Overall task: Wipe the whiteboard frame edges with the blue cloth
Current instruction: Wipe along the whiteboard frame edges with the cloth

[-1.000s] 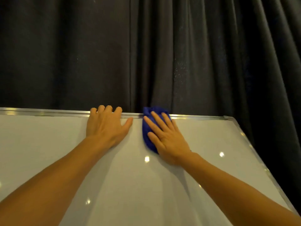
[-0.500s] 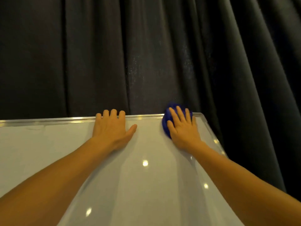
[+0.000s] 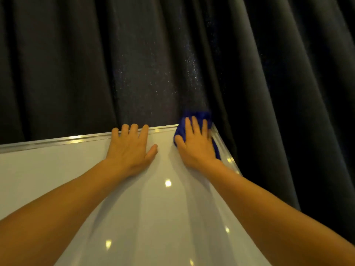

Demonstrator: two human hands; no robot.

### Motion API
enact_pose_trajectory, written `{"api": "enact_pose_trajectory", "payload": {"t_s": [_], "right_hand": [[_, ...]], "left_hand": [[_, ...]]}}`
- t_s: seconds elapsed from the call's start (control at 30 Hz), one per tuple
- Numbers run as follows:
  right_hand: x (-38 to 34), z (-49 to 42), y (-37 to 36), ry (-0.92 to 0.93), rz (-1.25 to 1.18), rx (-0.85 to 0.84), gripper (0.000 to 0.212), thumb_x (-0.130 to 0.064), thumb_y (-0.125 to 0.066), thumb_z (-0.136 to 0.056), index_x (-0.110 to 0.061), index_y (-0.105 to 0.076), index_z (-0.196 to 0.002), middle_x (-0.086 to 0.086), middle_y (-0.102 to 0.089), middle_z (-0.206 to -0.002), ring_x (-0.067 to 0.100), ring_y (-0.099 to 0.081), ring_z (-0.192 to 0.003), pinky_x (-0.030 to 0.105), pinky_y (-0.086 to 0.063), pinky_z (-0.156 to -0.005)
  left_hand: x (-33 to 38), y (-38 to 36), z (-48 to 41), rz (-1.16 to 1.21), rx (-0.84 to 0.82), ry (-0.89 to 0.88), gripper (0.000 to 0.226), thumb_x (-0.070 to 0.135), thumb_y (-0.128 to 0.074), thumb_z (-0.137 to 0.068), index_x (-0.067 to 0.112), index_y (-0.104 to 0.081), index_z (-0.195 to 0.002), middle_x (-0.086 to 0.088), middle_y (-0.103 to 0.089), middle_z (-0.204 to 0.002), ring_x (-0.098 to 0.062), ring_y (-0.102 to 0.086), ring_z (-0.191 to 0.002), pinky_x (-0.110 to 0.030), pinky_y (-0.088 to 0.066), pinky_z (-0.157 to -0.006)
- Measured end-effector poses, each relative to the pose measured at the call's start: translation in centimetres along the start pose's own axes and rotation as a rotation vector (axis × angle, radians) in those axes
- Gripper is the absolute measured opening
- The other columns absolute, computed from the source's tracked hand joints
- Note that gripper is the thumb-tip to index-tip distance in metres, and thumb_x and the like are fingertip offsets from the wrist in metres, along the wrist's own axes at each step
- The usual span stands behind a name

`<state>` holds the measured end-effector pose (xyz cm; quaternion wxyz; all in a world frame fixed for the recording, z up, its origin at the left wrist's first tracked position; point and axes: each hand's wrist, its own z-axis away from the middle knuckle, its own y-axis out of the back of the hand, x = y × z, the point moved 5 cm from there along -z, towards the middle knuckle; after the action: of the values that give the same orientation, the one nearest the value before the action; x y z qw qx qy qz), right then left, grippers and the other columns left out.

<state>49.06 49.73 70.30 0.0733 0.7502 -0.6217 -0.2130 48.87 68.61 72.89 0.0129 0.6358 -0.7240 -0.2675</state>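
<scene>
Right hand (image 3: pixel 196 144) flat on blue cloth (image 3: pixel 197 114) at whiteboard frame (image 3: pixel 76 138) corner, left hand (image 3: pixel 130 148) flat alongside

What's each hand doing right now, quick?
Left hand: open, flat on the whiteboard, fingers reaching its top frame.
Right hand: open, straight fingers pressing the blue cloth at the corner.

Scene dim w/ warm yellow cast; light comes from overhead, per small round glare spots on the glossy whiteboard (image 3: pixel 38 169) and bright glints along its metal frame (image 3: pixel 57 141). Soft, wide shadows lie on the board beside the left forearm (image 3: pixel 67 204) and right forearm (image 3: pixel 269 204); curtain (image 3: pixel 76 64) nearly black, folds barely readable, pale speckle approx. centre-right. Img soft throughout, no crisp edges; blue cloth (image 3: pixel 197 114) smeared at its outline.
</scene>
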Motion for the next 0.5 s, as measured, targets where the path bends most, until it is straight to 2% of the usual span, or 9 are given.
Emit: {"api": "enact_pose_trajectory", "payload": {"t_s": [0.1,0.13,0.2,0.27,0.33,0.43,0.5], "right_hand": [[-1.1,4.1,-1.0,0.247,0.042,-0.029,0.072,-0.056,-0.024,-0.093,-0.026,-0.004,-0.155,0.000,-0.006,-0.165,0.025,0.006,-0.151,0.044,0.002,-0.122],[0.9,4.1,-0.2,0.217,0.063,-0.012,0.071,-0.054,-0.026,-0.094,-0.026,-0.002,-0.156,0.000,-0.005,-0.165,0.024,0.007,-0.151,0.044,0.001,-0.122],[5.9,3.5,1.6,-0.037,0.092,-0.015,0.071,-0.048,-0.028,-0.098,-0.022,0.003,-0.156,0.002,0.000,-0.166,0.025,0.008,-0.151,0.045,0.001,-0.122],[7.9,4.3,2.0,-0.267,0.071,-0.045,0.072,-0.047,-0.027,-0.099,-0.018,0.007,-0.155,0.007,0.004,-0.165,0.031,0.008,-0.150,0.046,0.001,-0.122],[5.4,6.0,1.0,-0.199,0.068,0.012,0.073,-0.050,-0.026,-0.098,-0.018,0.006,-0.155,0.008,0.003,-0.165,0.032,0.008,-0.150,0.045,0.003,-0.122],[3.8,10.1,0.1,-0.023,0.005,-0.033,0.072,-0.055,-0.023,-0.095,-0.029,0.011,-0.153,-0.005,0.006,-0.165,0.015,0.013,-0.149,0.035,0.008,-0.119],[6.1,11.7,0.9,-0.150,-0.010,-0.046,0.070,-0.052,-0.026,-0.098,-0.031,0.013,-0.153,-0.008,0.008,-0.164,0.011,0.014,-0.148,0.037,0.004,-0.121]], "left_hand": [[1.7,-0.4,-0.8,0.050,0.014,-0.026,0.075,0.066,-0.027,-0.086,0.022,-0.029,-0.147,-0.012,-0.042,-0.144,-0.034,-0.038,-0.128,-0.054,-0.028,-0.108],[2.1,-0.7,-0.9,0.062,0.006,-0.030,0.079,0.068,-0.026,-0.084,0.022,-0.027,-0.148,-0.011,-0.040,-0.147,-0.034,-0.037,-0.130,-0.056,-0.025,-0.110],[2.9,-1.2,-1.0,0.098,-0.012,-0.054,0.085,0.074,-0.021,-0.081,0.024,-0.022,-0.150,-0.010,-0.035,-0.151,-0.035,-0.031,-0.137,-0.060,-0.015,-0.113],[3.5,-1.7,-1.1,0.093,0.009,-0.098,0.088,0.075,-0.015,-0.079,0.024,-0.020,-0.151,-0.011,-0.032,-0.153,-0.036,-0.027,-0.139,-0.062,-0.009,-0.114],[4.0,-1.8,-1.6,0.084,0.010,-0.098,0.087,0.075,-0.017,-0.081,0.023,-0.019,-0.151,-0.012,-0.029,-0.155,-0.037,-0.025,-0.140,-0.063,-0.008,-0.113],[5.4,-2.1,-2.3,0.075,-0.018,-0.115,0.088,0.077,-0.020,-0.079,0.026,-0.019,-0.151,-0.014,-0.024,-0.157,-0.040,-0.021,-0.141,-0.065,-0.007,-0.111],[7.0,-2.3,-2.6,0.081,-0.042,-0.174,0.089,0.080,-0.017,-0.078,0.028,-0.019,-0.151,-0.015,-0.017,-0.159,-0.043,-0.014,-0.143,-0.066,-0.002,-0.111]]}}
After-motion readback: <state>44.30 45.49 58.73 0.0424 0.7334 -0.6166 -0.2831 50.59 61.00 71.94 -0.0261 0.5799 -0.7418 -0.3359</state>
